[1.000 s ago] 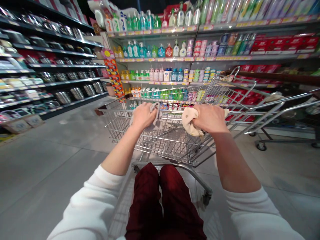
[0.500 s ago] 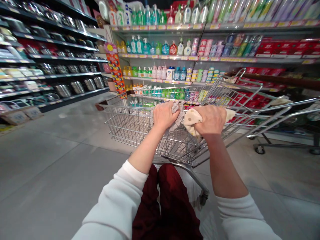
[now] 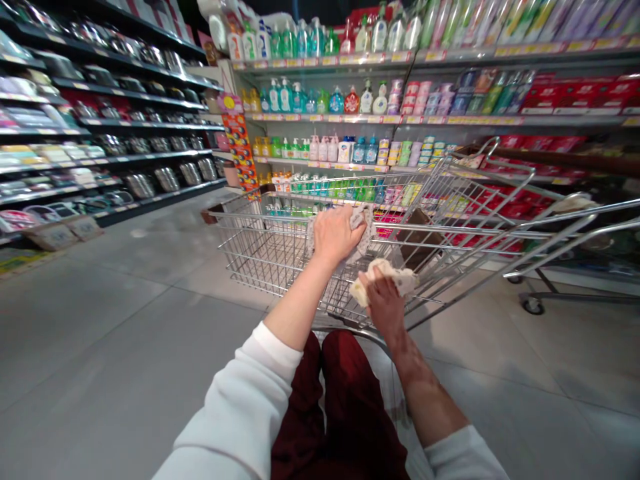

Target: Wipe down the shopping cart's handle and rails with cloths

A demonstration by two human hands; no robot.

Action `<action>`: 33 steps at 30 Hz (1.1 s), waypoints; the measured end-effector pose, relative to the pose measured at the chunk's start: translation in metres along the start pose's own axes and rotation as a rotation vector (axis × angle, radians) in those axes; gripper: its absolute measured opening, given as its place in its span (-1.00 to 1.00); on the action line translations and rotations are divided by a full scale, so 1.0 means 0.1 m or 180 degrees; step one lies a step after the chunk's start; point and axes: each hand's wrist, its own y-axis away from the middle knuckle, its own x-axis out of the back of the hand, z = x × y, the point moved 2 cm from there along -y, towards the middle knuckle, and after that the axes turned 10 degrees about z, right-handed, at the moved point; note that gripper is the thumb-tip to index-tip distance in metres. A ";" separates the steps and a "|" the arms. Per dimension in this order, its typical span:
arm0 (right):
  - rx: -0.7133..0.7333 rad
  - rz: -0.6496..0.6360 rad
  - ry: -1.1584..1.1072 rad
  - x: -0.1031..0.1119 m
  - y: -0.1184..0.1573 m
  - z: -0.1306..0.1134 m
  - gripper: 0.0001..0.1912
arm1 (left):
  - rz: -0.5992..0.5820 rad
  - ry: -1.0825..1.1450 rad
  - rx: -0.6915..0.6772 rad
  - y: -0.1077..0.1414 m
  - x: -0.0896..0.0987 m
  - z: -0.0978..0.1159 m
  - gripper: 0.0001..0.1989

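A wire shopping cart stands sideways in front of me. My left hand is closed round its upper rail, with a greyish cloth bunched under the fingers. Lower and to the right, my right hand presses a cream cloth with darker spots against the cart's wire side. Its fingers are bent over the cloth and slightly smeared by motion. Inside the cart, behind the rail, a dark brown piece shows; I cannot make out what it is.
Shelves of pump bottles and tubs rise behind the cart. Steel pots line the shelves on the left, with cardboard boxes on the floor below. Another cart's wheel and metal frame stand at the right. Grey tiles cover the floor.
My right hand has left the top rail with the cream cloth and moved down and left onto the cart's side. My left hand keeps its place on the rail. The view has shifted slightly.
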 end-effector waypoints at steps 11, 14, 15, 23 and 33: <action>0.0034 0.0562 -0.0508 -0.05 0.18 0.02 -0.55 | 0.0066 -0.0002 -0.0034 0.02 -0.09 -0.04 -0.64; -0.0182 0.1180 -0.0779 0.33 -0.15 0.21 -0.64 | 0.0101 0.0072 -0.0027 0.02 -0.10 -0.05 -0.63; -0.0288 0.1492 -0.0699 0.47 -0.29 0.28 -0.65 | 0.0118 0.0086 -0.0027 0.03 -0.10 -0.05 -0.64; -0.0759 0.1321 0.0565 0.72 -0.95 0.63 -0.40 | 0.0103 0.0034 0.0023 0.03 -0.04 -0.04 -0.65; -0.0853 0.0244 0.0387 0.08 -0.01 0.28 -0.35 | -0.0014 0.0078 0.0020 0.03 -0.04 -0.03 -0.64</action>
